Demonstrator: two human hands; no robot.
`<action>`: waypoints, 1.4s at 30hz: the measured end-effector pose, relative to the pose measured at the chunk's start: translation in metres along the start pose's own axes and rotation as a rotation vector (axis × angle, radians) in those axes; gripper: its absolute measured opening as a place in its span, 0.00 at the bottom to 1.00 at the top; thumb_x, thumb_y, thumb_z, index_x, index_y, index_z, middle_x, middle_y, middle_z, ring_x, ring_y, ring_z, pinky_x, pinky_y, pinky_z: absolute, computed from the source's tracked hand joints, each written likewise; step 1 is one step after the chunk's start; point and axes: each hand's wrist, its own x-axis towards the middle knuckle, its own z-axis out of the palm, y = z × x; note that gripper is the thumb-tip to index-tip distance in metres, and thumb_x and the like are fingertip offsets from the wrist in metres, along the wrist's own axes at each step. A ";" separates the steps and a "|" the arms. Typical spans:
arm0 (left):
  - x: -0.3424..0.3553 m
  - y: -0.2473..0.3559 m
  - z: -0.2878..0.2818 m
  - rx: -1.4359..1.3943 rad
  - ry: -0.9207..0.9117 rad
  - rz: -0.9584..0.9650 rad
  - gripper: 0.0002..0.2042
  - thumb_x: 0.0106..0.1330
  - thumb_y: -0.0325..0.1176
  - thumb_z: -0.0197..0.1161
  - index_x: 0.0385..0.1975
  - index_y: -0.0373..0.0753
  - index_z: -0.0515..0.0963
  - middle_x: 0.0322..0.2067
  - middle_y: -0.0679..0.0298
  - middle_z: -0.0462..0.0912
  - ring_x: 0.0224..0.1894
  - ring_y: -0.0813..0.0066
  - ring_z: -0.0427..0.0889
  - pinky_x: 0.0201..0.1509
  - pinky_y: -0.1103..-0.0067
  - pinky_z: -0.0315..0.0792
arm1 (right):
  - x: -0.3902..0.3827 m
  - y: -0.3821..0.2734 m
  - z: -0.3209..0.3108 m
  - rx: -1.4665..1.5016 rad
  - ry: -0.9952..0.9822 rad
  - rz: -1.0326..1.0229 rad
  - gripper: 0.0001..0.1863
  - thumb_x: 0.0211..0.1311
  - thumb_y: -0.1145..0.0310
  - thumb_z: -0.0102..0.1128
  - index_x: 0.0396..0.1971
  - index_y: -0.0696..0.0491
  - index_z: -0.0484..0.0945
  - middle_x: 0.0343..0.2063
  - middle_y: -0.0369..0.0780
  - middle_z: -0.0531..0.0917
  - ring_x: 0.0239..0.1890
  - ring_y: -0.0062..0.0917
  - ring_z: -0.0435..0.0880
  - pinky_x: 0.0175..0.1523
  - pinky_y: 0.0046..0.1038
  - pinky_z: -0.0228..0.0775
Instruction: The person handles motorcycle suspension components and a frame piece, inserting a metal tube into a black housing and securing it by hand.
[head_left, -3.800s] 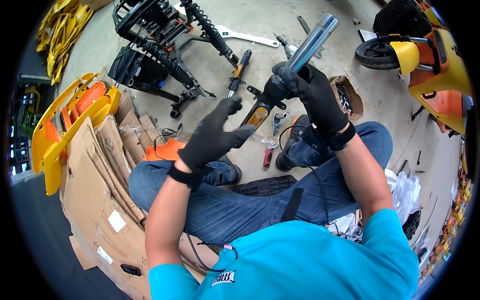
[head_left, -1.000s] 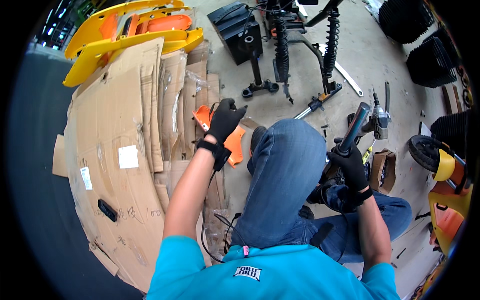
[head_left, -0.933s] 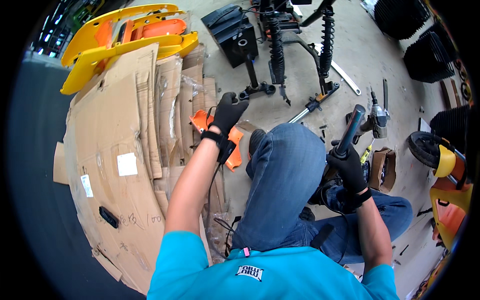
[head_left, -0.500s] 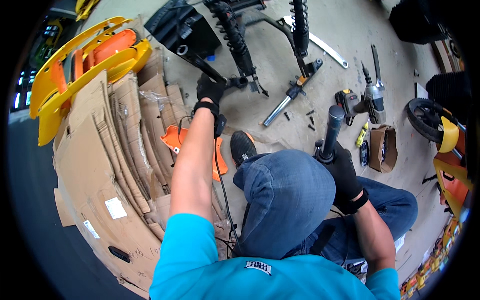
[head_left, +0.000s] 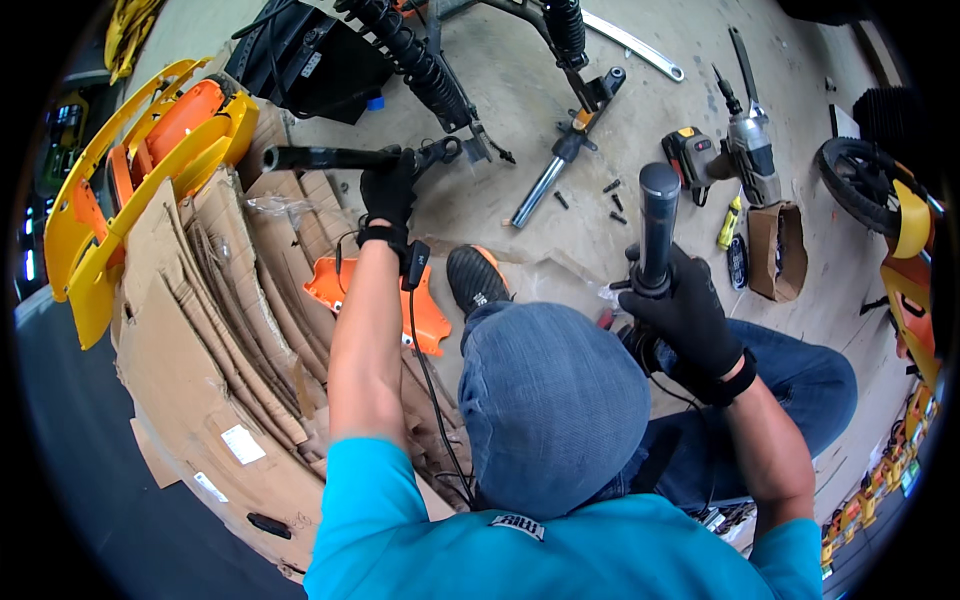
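Head-worn fisheye, looking steeply down from close above knee (head_left: 550, 400) and floor (head_left: 655, 125).

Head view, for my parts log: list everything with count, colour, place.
Cardboard sheets: several, brown, left
Body panels: several, yellow and orange, upper left
Loose panel: one or more, orange, centre left
Box: one, black, top left
Springs: two, black, top
Long tool: one, silver, top
Power driver: one, grey, upper right
Floor tube: one, silver, upper centre
Bolts: four, dark, beside floor tube
Carton: one, brown, right
Wheel: one, black, far right
Edge clutter: uncountable, yellow-orange, right
Held tubes: two, dark, left and right
Left grip: one, black, around tube
Right grip: one, black, around tube
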 end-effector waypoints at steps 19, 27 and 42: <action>-0.167 0.299 -0.204 -0.483 0.017 0.330 0.24 0.76 0.53 0.56 0.54 0.37 0.77 0.44 0.55 0.86 0.45 0.59 0.89 0.43 0.70 0.86 | -0.091 -0.114 -0.068 0.109 0.047 -0.453 0.18 0.51 0.72 0.71 0.41 0.55 0.75 0.29 0.35 0.76 0.35 0.20 0.75 0.43 0.27 0.69; -0.218 0.344 -0.124 -0.826 -0.341 0.231 0.22 0.76 0.52 0.57 0.54 0.39 0.76 0.43 0.56 0.84 0.43 0.64 0.87 0.42 0.70 0.87 | -0.108 -0.114 -0.061 0.260 -0.211 -0.583 0.21 0.48 0.73 0.72 0.45 0.57 0.79 0.40 0.39 0.83 0.43 0.23 0.82 0.51 0.29 0.74; -0.223 0.296 -0.037 -0.833 -0.347 0.051 0.24 0.77 0.53 0.54 0.55 0.37 0.77 0.38 0.57 0.84 0.42 0.67 0.89 0.41 0.76 0.87 | -0.104 -0.125 -0.033 0.438 -0.174 -0.514 0.34 0.55 0.61 0.75 0.60 0.59 0.72 0.46 0.41 0.80 0.45 0.21 0.79 0.52 0.26 0.74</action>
